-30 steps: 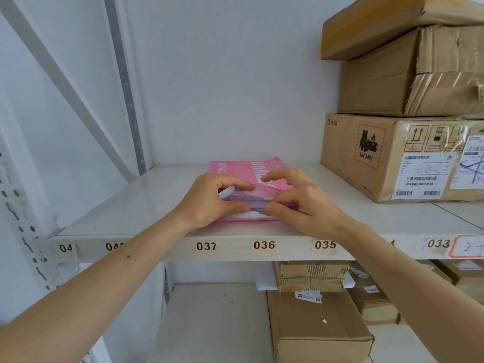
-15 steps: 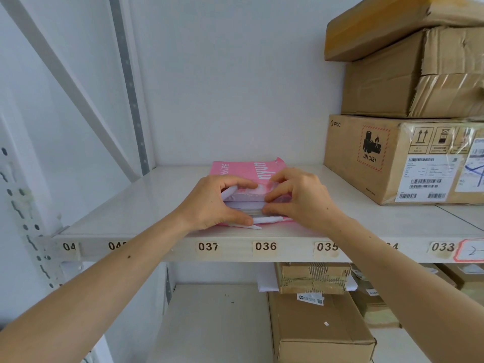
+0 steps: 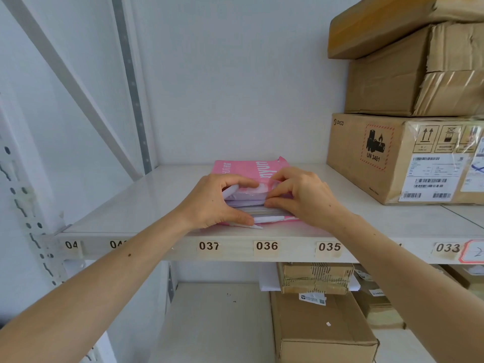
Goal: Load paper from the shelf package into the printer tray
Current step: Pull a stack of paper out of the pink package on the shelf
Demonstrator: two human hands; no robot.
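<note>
Two hands at the pink paper package (image 3: 245,169), near the shelf (image 3: 157,203) front edge above tags 037, 036. Left hand (image 3: 213,203) and right hand (image 3: 305,196) pinch its open end, sheets showing. Brown box (image 3: 366,153) at right: "PICO", "UN 3481".

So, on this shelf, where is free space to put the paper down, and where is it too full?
Bare shelf board lies left of the pink paper package, up to the grey upright, and a narrower strip separates the package from the PICO box. The right end is crowded with stacked cartons. Both the left hand and right hand are at the package's open end.
</note>
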